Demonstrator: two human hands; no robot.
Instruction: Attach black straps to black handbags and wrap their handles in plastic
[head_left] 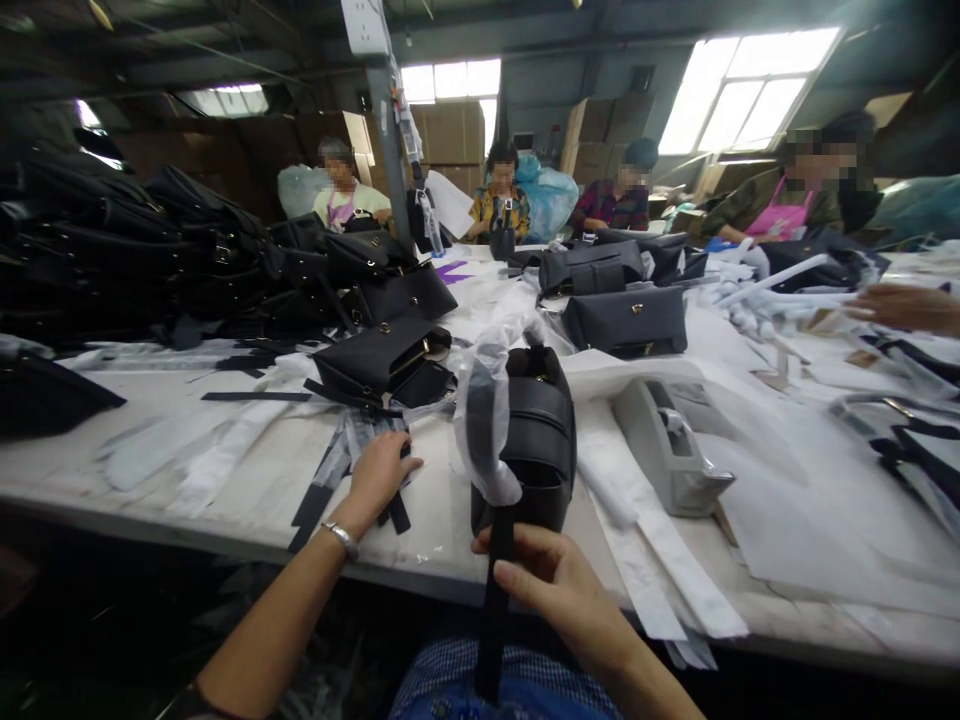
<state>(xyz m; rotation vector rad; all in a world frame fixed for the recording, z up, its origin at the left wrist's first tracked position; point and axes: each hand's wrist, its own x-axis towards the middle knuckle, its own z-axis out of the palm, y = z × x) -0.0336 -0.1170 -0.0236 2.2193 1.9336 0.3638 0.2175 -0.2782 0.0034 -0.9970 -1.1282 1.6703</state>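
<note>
Strap [493,620] pinched between the thumb and fingers of our right hand [551,580], flat and matte black, hanging past the front edge of the table [442,500] over our blue checked clothes [442,665]. Just beyond that hand is a boxy black bag [540,425], upright, smooth leather-look panels, with a curved handle [484,425] bundled in crinkly clear plastic. That puffy wrap kinda hides part of the bag's left side from us.

Our left hand [379,480] is off to the left, thumb away from the fingers, fingertips down at some flat black strips [311,505]; honestly we can't tell if it's gripping any. A bit of whitish tabletop shows between it and the boxy one, so there's some sideways room, but past the fingertips a slouchy open bag [375,360] with gold hardware gets in the way.

Right of our right hand we've got long white strips [675,560] poking over the front edge, then a chunky grey tape dispenser [649,440] on loose white sheets [825,510], so that side's pretty cramped.

Farther out past the right hand there's a clasped black bag [630,325], and beyond our left hand, further left, a big heap of bags [150,250]. Way past both hands, four co-workers [337,205] are across the table, cardboard boxes [450,135] stacked behind.
</note>
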